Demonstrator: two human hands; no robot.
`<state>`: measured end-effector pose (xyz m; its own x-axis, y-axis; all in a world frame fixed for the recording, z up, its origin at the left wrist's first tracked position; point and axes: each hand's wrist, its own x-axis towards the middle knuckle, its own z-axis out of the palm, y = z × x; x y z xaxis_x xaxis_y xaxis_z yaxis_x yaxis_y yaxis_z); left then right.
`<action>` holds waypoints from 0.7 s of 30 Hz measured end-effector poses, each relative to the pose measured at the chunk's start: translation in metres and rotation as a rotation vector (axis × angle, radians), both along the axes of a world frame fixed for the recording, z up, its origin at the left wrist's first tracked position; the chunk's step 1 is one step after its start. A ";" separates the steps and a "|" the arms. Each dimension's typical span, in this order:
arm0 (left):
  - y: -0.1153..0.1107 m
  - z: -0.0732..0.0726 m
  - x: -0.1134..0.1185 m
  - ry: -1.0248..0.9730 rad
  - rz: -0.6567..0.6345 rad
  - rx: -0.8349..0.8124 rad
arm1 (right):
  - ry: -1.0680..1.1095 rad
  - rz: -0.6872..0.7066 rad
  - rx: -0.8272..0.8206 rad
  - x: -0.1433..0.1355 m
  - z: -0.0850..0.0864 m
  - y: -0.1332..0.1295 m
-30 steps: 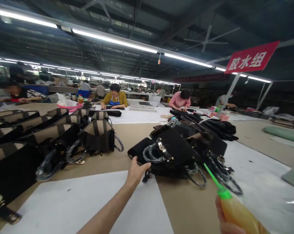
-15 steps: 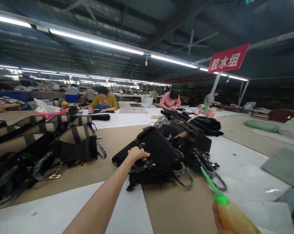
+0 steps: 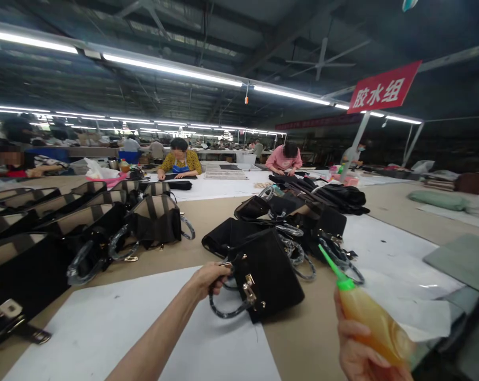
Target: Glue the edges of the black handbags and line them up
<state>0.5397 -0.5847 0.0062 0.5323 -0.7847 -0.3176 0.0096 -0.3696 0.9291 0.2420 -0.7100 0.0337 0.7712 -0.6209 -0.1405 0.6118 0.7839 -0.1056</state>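
My left hand (image 3: 214,279) is closed on a black handbag (image 3: 268,275) near its upper left edge. The bag is tilted, with gold-coloured metal fittings on its face and a plastic-wrapped handle loop (image 3: 228,314) hanging below my fingers. Fingers of my right hand (image 3: 356,338) wrap round a squeeze bottle (image 3: 376,323) of amber liquid with a long green nozzle, which points up and left. Behind the held bag lies a heap of other black handbags (image 3: 227,233), their handles also in clear wrap.
Rows of black handbags (image 3: 155,217) stand on the left. A white sheet (image 3: 144,312) covers part of the brown table in front. Dark material (image 3: 334,196) is piled beyond the heap. Co-workers (image 3: 180,161) work across the table, and a red sign (image 3: 384,89) hangs at right.
My left hand has drawn one handbag off the heap, towards me and slightly left. The bottle in my right hand has risen further into view. The whole scene has shifted slightly right.
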 end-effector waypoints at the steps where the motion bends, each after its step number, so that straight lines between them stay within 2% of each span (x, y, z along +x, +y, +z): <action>1: 0.005 0.000 -0.007 0.035 -0.004 -0.020 | -0.006 0.012 0.004 0.002 0.004 0.006; 3: 0.013 0.004 -0.019 0.058 0.002 -0.072 | -0.025 0.027 0.005 0.006 0.012 0.016; 6: 0.025 0.018 -0.038 0.002 0.061 -0.187 | -0.043 0.030 -0.021 0.007 0.024 0.027; 9: 0.047 0.037 -0.056 -0.239 0.132 -0.278 | -0.083 0.047 -0.073 0.008 0.042 0.036; 12: 0.079 0.051 -0.073 -0.601 0.143 -0.229 | -0.139 0.095 -0.127 0.013 0.060 0.047; 15: 0.110 0.053 -0.087 -0.814 0.081 -0.142 | -0.200 0.130 -0.213 0.025 0.074 0.058; 18: 0.132 0.053 -0.092 -0.842 0.072 -0.099 | -0.281 0.169 -0.266 0.042 0.080 0.067; 21: 0.150 0.065 -0.087 -0.779 0.165 -0.049 | -0.317 0.231 -0.249 0.056 0.081 0.077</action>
